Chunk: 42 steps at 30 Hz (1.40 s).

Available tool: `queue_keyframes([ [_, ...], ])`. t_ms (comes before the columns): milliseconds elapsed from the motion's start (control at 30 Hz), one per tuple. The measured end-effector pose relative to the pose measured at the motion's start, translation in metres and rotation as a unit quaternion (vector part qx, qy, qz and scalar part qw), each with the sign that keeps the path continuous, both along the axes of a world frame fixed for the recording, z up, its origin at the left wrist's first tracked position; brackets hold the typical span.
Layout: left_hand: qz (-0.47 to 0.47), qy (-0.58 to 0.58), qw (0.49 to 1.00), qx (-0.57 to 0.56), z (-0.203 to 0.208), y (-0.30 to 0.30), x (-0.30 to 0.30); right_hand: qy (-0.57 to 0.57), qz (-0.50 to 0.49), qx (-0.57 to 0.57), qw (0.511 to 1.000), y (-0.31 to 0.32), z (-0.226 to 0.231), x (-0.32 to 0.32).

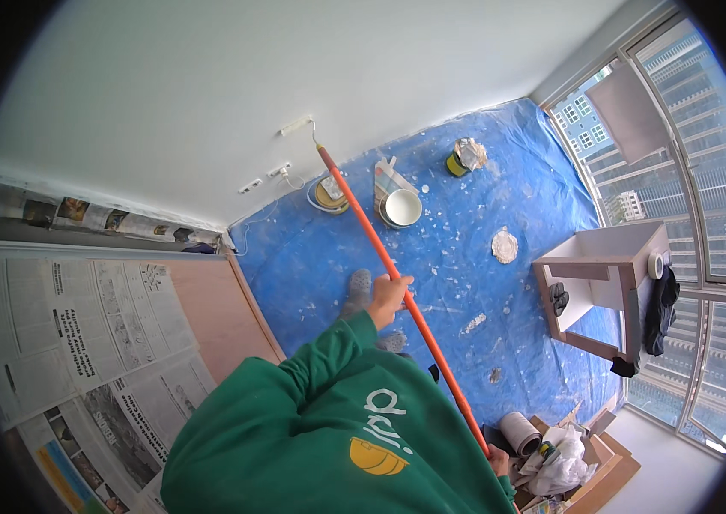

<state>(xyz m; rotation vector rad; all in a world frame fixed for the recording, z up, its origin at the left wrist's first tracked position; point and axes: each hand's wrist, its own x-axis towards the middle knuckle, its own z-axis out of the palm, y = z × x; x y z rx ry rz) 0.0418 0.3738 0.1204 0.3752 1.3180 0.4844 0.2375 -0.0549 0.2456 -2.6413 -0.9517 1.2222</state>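
A long orange extension pole (425, 331) slants across the view, carrying a paint roller (296, 126) at its far end. The roller's pale sleeve lies against or very near the white wall (183, 94); I cannot tell which. Partway along the pole, my left hand (387, 300) is closed around it. Lower down at the right, my right hand (498, 461) grips the pole near its near end, partly hidden by the green sleeve.
Blue plastic sheeting (457, 248) covers the floor, bearing a white paint bucket (402, 207), a foil-topped tin (460, 163) and a round container (328, 195). Wall sockets (280, 170) have a plugged cable. A wooden stand (596, 265), a filled cardboard box (607, 467) and newspaper-covered furniture (114, 308) stand around.
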Motion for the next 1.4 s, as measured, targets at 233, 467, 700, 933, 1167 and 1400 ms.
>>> queue_keyframes([
  [233,-0.012,0.026,0.994,0.102,0.05,-0.047,0.005,0.033,-0.042,0.075,0.996,-0.064,-0.042,0.0],
  [467,0.008,0.033,0.968,0.249,0.095,-0.073,0.006,0.044,-0.027,0.116,0.992,-0.079,-0.063,0.005],
  [700,0.01,0.032,0.919,0.393,0.13,-0.072,0.0,0.087,-0.039,0.188,0.978,-0.063,-0.074,0.004],
  [933,0.024,0.015,0.885,0.466,0.183,-0.056,-0.008,0.1,-0.041,0.225,0.968,-0.038,-0.098,0.002],
  [1167,0.0,0.033,0.892,0.45,0.165,-0.05,-0.015,0.115,-0.059,0.229,0.965,-0.042,-0.107,-0.002],
  [1400,0.0,0.006,0.939,0.345,0.082,-0.072,-0.014,0.058,-0.006,0.159,0.986,-0.071,-0.088,-0.005],
])
